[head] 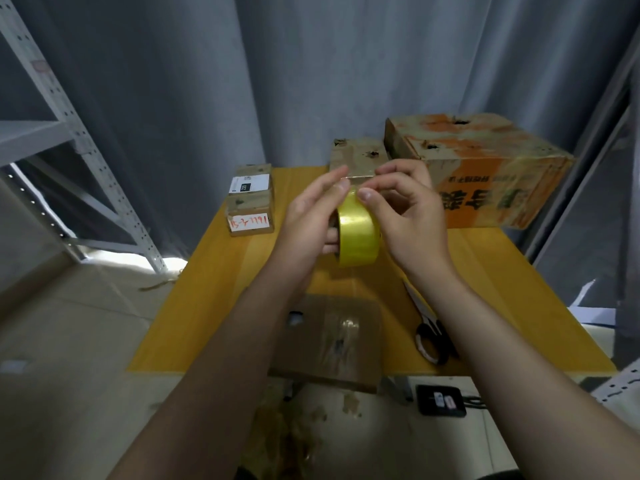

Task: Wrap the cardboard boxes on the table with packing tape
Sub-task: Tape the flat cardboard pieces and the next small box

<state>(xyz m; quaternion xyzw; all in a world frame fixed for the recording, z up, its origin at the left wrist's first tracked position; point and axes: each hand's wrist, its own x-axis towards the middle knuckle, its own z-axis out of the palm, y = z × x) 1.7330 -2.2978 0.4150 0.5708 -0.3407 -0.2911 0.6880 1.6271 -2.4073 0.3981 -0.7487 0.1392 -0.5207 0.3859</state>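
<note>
Holding tape roll (358, 237): left hand (311, 216) grips it above the table (214, 289), fingers curled into its core.
Right hand (405, 209): thumb and forefinger pinch the roll's loose end at its top.
Near box (332, 341): flat at the table's near edge, below the forearms.
Scissors (433, 337): just right of it.
</note>
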